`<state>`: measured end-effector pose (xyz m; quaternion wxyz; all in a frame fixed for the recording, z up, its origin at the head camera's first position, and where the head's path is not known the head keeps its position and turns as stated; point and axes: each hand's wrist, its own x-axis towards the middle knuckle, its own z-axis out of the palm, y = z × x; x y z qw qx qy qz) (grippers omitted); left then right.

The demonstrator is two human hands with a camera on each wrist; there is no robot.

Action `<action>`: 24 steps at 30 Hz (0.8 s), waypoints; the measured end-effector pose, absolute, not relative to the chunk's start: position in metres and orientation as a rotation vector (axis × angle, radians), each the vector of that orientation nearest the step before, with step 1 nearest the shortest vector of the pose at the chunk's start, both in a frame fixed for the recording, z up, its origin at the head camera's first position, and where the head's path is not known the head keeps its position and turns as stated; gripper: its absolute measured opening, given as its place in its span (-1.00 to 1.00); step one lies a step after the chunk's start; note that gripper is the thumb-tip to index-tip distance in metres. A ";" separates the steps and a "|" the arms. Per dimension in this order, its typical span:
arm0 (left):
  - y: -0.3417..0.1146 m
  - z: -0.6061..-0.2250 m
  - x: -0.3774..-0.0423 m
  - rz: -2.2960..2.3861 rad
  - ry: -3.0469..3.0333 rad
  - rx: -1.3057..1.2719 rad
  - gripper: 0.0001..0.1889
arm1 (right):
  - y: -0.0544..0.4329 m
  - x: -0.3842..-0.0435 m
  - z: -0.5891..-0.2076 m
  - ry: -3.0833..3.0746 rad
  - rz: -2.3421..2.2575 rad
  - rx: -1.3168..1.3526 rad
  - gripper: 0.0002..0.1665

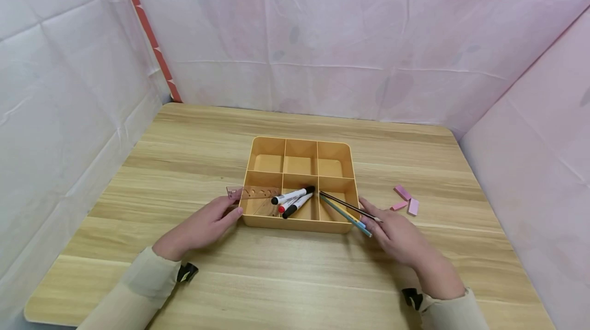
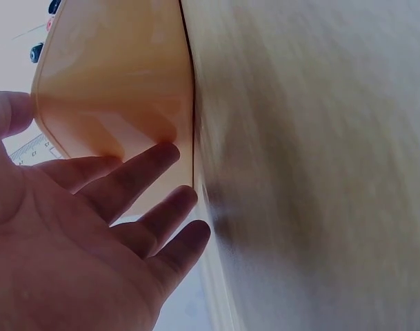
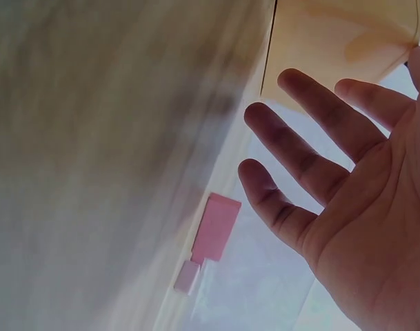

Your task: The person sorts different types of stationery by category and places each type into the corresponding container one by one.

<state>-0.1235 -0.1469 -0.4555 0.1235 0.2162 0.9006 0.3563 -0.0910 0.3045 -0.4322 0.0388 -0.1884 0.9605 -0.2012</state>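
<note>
An orange-yellow organizer box (image 1: pixel 295 224) with several compartments sits mid-table. My left hand (image 1: pixel 205 225) is at its left side, thumb by the rim and straight fingers (image 2: pixel 130 176) spread along the outer wall. At the right side is my right hand (image 1: pixel 397 232), its fingers (image 3: pixel 316 114) extended and spread beside the wall. Several whiteboard markers (image 1: pixel 289 197) lie in the front middle compartment. Across the front left one, a pink translucent ruler (image 1: pixel 258 193) sticks out over the left rim. Several pencils (image 1: pixel 345 214) lean out of the front right compartment, over the right hand's thumb side.
Pink erasers (image 1: pixel 402 192) lie on the wooden table (image 1: pixel 295 279) to the right of the box. The three back compartments (image 1: pixel 301 141) stand behind the filled row. Pale cloth walls (image 1: pixel 332 27) enclose the table at the back and both sides.
</note>
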 end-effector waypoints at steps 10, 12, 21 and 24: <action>-0.148 -0.456 -0.124 1.048 2.600 0.629 -0.36 | 0.326 -0.096 -0.422 2.991 -0.601 -0.603 -0.36; -0.148 -0.456 -0.124 1.049 2.596 0.623 -0.35 | 0.331 -0.099 -0.419 2.993 -0.592 -0.564 -0.33; -0.149 -0.456 -0.124 1.056 2.584 0.633 -0.37 | 0.358 -0.106 -0.413 3.042 -0.574 -0.541 -0.28; -0.149 -0.456 -0.124 1.061 2.580 0.625 -0.37 | 0.368 -0.108 -0.412 3.046 -0.551 -0.502 -0.27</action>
